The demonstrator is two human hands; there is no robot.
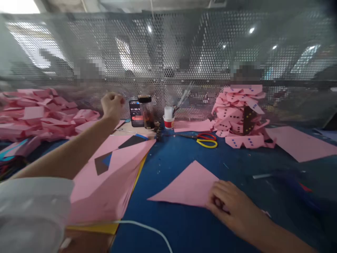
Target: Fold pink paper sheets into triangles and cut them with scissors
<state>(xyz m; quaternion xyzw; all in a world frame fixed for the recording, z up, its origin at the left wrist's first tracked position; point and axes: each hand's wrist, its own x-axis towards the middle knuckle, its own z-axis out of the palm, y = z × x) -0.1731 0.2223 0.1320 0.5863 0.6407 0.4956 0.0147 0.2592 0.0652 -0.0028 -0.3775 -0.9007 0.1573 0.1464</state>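
Note:
My left hand is raised over the back left of the table, near a phone and a dark-lidded jar. Its fingers are curled together, and anything between them is too small to make out. On the blue table lies a folded piece of pink paper, its pointed end toward the left. My right hand rests at its right corner, fingers curled onto the paper. Beneath my left forearm spreads a stack of large pink sheets, with dark and blue pieces on top.
Pink folded paper shapes pile up at the back left; dotted ones stand stacked at the back right. Scissors lie near a red-and-white cup. A pale cord crosses the front edge. A perforated metal screen stands behind.

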